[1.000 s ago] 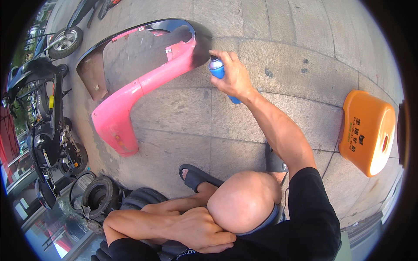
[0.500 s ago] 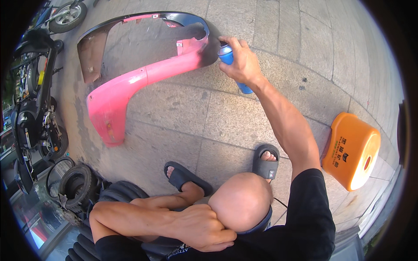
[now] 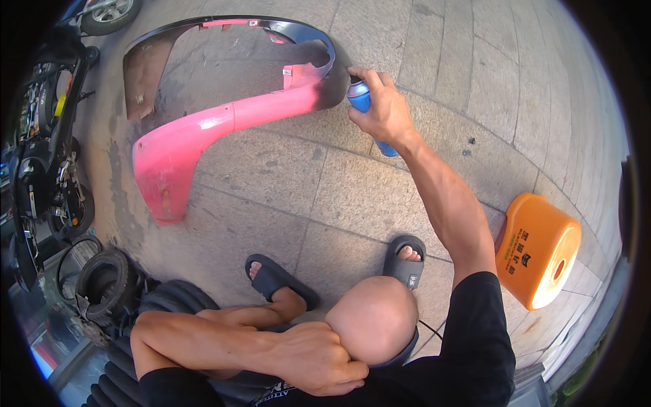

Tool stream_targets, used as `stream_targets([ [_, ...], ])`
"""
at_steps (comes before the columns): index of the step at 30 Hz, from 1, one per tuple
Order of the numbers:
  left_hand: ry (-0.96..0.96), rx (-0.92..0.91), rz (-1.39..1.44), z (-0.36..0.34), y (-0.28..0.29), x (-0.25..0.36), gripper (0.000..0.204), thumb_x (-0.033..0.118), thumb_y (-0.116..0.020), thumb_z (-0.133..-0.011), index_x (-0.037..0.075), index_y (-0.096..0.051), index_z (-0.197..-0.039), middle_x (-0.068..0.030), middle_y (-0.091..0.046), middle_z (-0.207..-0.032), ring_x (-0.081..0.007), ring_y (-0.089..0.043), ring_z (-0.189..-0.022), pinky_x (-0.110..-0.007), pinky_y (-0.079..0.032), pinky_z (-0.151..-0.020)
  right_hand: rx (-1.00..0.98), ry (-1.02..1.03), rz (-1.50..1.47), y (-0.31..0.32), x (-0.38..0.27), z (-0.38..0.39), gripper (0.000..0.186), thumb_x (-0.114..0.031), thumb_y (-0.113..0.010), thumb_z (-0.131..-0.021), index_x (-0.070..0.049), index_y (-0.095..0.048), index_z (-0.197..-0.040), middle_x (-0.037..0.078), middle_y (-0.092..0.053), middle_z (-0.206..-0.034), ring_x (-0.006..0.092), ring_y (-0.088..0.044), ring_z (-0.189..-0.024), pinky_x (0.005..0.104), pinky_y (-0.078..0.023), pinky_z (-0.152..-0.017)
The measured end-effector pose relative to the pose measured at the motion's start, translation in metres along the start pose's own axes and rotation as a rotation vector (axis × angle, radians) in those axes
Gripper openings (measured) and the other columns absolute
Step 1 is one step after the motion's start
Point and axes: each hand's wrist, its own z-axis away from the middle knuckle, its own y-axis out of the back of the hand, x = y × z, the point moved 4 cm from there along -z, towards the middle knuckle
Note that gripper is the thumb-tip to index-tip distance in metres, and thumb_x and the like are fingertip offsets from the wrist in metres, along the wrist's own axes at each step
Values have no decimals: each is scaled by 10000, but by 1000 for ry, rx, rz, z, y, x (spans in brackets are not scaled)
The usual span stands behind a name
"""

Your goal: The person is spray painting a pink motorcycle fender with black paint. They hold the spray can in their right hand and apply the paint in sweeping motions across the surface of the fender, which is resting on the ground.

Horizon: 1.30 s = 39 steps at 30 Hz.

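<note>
A curved pink plastic vehicle body panel (image 3: 169, 159) lies on the paving, its far rim and right-hand bend covered in black paint. Beside that bend, my right hand (image 3: 385, 108) is wrapped round a blue spray can (image 3: 359, 100), index finger on the top at the nozzle. The can leans, its base toward me; a small gap seems to separate its top from the black part. My left hand (image 3: 315, 356) rests curled in a fist against my bent knee (image 3: 374, 319), with nothing visible in it.
An orange plastic stool (image 3: 536, 251) stands to the right. Along the left are a black motorbike (image 3: 51, 163) and a wheel (image 3: 108, 15). Loose tyres (image 3: 105, 285) lie at the lower left, near my sandalled feet (image 3: 281, 281).
My view has turned slightly, shifting the stool and tyres in the picture. The right hand and can sit a little lower and to the right. My left hand stays at the knee.
</note>
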Motion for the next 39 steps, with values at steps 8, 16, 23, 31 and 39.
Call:
stream_targets([
  [8,15,-12,6,-1,2,1,353,304,-647,-961,94,-555,-692,-92,-509,-469,-318,-550,-411,-434,-424,-400,-37,-45,36,5,1,-3,716,-173,-776,-749,-189,-535,-1423,196,-629,-1233,411,-657,-1124,470,-554,-978],
  [16,37,-26,15,-1,2,1,355,312,-652,-954,86,-564,-693,-112,-522,-477,-340,-567,-429,-447,-444,-412,-37,-17,90,7,-1,-20,688,-164,-762,-750,-196,-548,-1403,208,-623,-1245,417,-672,-1089,476,-565,-945],
  [23,54,-21,-7,0,2,1,348,305,-645,-952,80,-571,-697,-122,-523,-481,-356,-569,-436,-461,-446,-420,-113,-18,99,5,-8,-14,693,-167,-763,-752,-203,-542,-1408,206,-621,-1247,409,-677,-1081,472,-567,-946],
  [31,-35,26,-70,-2,-2,1,271,310,-654,-954,141,-562,-763,-42,-466,-472,-269,-535,-396,-401,-402,-376,-143,42,80,-4,-24,-17,699,-155,-751,-759,-189,-518,-1418,207,-626,-1223,412,-652,-1122,470,-548,-985],
  [39,-12,33,-56,0,-2,1,304,321,-651,-952,138,-550,-732,-57,-467,-470,-290,-534,-398,-418,-404,-374,-221,64,99,-7,-38,-24,699,-153,-753,-753,-182,-524,-1413,189,-640,-1213,402,-652,-1121,463,-546,-986],
])
